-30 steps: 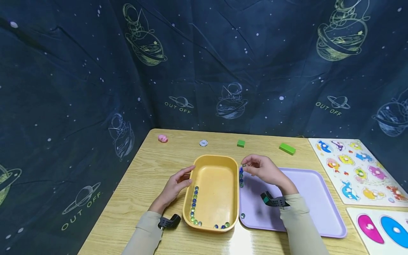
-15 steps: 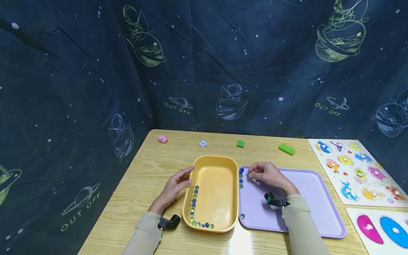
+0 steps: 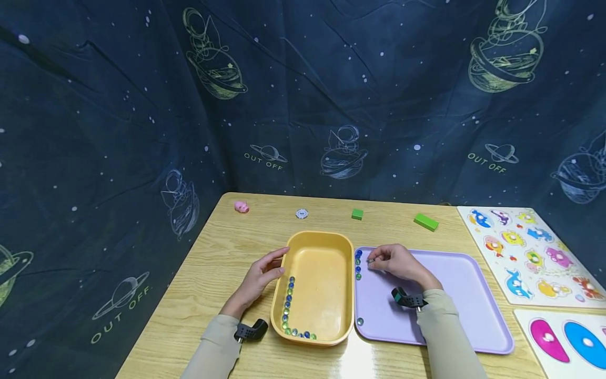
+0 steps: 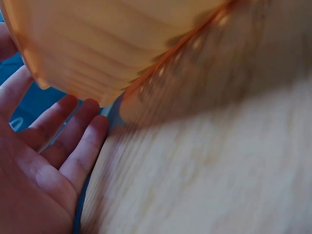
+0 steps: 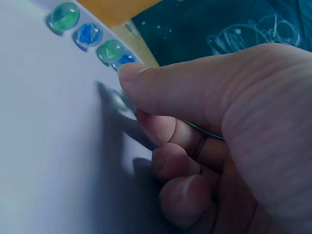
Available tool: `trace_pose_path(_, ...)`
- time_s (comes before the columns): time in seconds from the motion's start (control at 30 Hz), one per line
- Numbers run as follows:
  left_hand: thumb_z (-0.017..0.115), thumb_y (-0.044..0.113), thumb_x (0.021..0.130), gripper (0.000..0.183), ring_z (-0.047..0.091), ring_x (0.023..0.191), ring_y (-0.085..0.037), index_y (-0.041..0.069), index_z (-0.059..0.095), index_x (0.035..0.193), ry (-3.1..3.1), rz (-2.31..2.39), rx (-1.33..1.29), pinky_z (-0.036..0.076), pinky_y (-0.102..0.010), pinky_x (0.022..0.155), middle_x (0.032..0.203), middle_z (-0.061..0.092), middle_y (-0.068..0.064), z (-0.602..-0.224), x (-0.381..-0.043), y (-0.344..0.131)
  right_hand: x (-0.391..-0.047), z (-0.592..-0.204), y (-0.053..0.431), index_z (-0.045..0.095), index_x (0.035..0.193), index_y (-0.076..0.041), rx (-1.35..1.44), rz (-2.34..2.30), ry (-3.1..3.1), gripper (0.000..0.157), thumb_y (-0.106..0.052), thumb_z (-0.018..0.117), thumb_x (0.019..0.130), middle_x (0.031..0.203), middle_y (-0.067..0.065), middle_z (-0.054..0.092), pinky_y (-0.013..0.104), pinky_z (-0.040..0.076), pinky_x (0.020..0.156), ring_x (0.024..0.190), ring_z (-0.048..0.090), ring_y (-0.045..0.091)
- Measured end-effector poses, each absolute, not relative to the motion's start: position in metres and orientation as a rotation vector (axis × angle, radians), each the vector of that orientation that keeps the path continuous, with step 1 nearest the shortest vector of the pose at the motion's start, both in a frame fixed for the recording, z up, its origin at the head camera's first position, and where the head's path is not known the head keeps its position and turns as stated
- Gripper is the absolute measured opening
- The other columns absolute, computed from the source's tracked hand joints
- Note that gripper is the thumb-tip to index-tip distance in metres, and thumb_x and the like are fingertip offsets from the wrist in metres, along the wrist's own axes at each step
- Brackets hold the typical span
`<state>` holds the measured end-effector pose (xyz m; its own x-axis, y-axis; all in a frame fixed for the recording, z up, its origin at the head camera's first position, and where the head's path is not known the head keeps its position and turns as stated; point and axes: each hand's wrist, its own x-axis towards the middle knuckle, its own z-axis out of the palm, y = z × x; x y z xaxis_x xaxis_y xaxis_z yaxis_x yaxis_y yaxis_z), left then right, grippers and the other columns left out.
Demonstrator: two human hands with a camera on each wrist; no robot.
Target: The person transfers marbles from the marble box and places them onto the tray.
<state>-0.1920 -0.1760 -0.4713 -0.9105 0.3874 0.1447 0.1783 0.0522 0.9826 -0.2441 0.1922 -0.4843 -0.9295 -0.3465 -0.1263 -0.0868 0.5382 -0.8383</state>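
My right hand [image 3: 395,260] pinches a small glass marble [image 3: 371,260] between thumb and fingertips, low over the purple tray [image 3: 454,300]. In the right wrist view the marble is blurred and partly hidden by the thumb. Several green and blue marbles [image 5: 89,35] line the tray's left edge beside this hand. A lone marble [image 3: 360,321] lies in the tray's near left corner. My left hand [image 3: 258,276] touches the left side of the yellow bin [image 3: 350,295], fingers extended against its outer wall. More marbles [image 3: 288,305] form an L along the bin's left and near sides.
Along the back of the table sit a pink pig [image 3: 241,206], a round white chip [image 3: 302,213], a small green block [image 3: 357,214] and a longer green block [image 3: 426,222]. Puzzle boards [image 3: 530,252] lie on the right. A dark starry cloth [image 3: 303,105] hangs behind.
My right hand has moved from the tray's far left corner rightward and a little nearer, carrying a marble. In the bin, loose marbles have rolled left along the near side. My left hand stays put.
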Motion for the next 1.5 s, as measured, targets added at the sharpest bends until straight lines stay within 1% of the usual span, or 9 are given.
trace_pose_path(0.27,0.048,0.0,0.091,0.046,0.038,0.118,-0.047,-0.004,0.035,0.135,2.166,1.963,0.602,0.043,-0.022,0.086,0.137,0.033,-0.027,-0.47,-0.191,-0.175,-0.243,-0.484,0.194,0.066,0.095,-0.01,-0.358,-1.346,2.482,0.017,-0.015,0.069,0.079,0.078,0.004,0.059,0.023,0.041,0.055,0.068,0.05,0.017)
trace_pose_path(0.5,0.049,0.001,0.091,0.047,0.038,0.117,-0.047,-0.005,0.034,0.135,2.168,1.957,0.63,0.044,-0.022,0.086,0.138,0.032,-0.028,-0.472,-0.191,-0.175,-0.24,-0.468,0.19,0.065,0.1,-0.01,-0.392,-1.357,2.554,0.022,-0.025,0.065,0.084,0.083,0.006,0.061,0.029,0.046,0.055,0.068,0.053,0.021)
trace_pose_path(0.67,0.048,0.0,0.091,0.047,0.038,0.118,-0.047,-0.004,0.035,0.136,2.165,1.95,0.607,0.043,-0.022,0.086,0.138,0.032,-0.027,-0.471,-0.189,-0.174,-0.23,-0.445,0.174,0.065,0.1,-0.009,-0.486,-1.43,2.567,0.025,-0.029,0.061,0.087,0.088,0.011,0.062,0.031,0.046,0.053,0.069,0.052,0.031)
trace_pose_path(0.8,0.049,0.001,0.091,0.047,0.037,0.118,-0.047,-0.004,0.034,0.136,2.156,1.961,0.589,0.043,-0.023,0.087,0.137,0.033,-0.028,-0.47,-0.188,-0.173,-0.222,-0.432,0.153,0.066,0.098,-0.014,-0.608,-1.463,2.51,0.019,-0.029,0.06,0.087,0.088,0.012,0.063,0.037,0.048,0.054,0.072,0.053,0.037)
trace_pose_path(0.87,0.05,0.003,0.091,0.047,0.038,0.118,-0.046,-0.003,0.035,0.135,2.168,1.959,0.584,0.043,-0.023,0.087,0.136,0.034,-0.027,-0.47,-0.188,-0.172,-0.217,-0.428,0.141,0.065,0.096,-0.016,-0.691,-1.453,2.486,0.015,-0.027,0.06,0.088,0.086,0.011,0.063,0.036,0.049,0.055,0.071,0.054,0.034)
trace_pose_path(1.07,0.053,0.006,0.09,0.048,0.042,0.116,-0.043,-0.002,0.037,0.135,2.243,1.933,0.601,0.044,-0.024,0.086,0.135,0.038,-0.024,-0.47,-0.189,-0.173,-0.207,-0.421,0.099,0.066,0.091,-0.022,-0.922,-1.362,2.447,0.007,-0.025,0.061,0.087,0.081,-0.004,0.063,0.024,0.043,0.056,0.067,0.052,0.015)
trace_pose_path(1.3,0.053,0.006,0.09,0.047,0.042,0.115,-0.045,-0.003,0.038,0.134,2.272,1.932,0.604,0.044,-0.024,0.085,0.135,0.037,-0.026,-0.472,-0.19,-0.173,-0.191,-0.42,0.055,0.066,0.088,-0.023,-1.083,-1.143,2.421,0.005,-0.024,0.061,0.087,0.08,-0.015,0.062,0.019,0.043,0.059,0.067,0.052,0.006)
trace_pose_path(1.37,0.054,0.007,0.09,0.047,0.043,0.115,-0.044,-0.002,0.039,0.134,2.277,1.935,0.595,0.044,-0.025,0.085,0.135,0.038,-0.024,-0.475,-0.192,-0.174,-0.187,-0.421,0.046,0.066,0.088,-0.022,-1.12,-1.098,2.403,0.005,-0.023,0.061,0.087,0.079,-0.016,0.061,0.018,0.043,0.06,0.067,0.052,0.004)
trace_pose_path(1.5,0.057,0.013,0.09,0.046,0.046,0.114,-0.036,0.007,0.043,0.133,2.305,1.93,0.574,0.044,-0.026,0.086,0.135,0.041,-0.016,-0.488,-0.198,-0.177,-0.182,-0.429,0.032,0.066,0.087,-0.02,-1.173,-1.053,2.35,0.005,-0.021,0.062,0.086,0.075,-0.013,0.061,0.016,0.042,0.058,0.065,0.052,0.002)
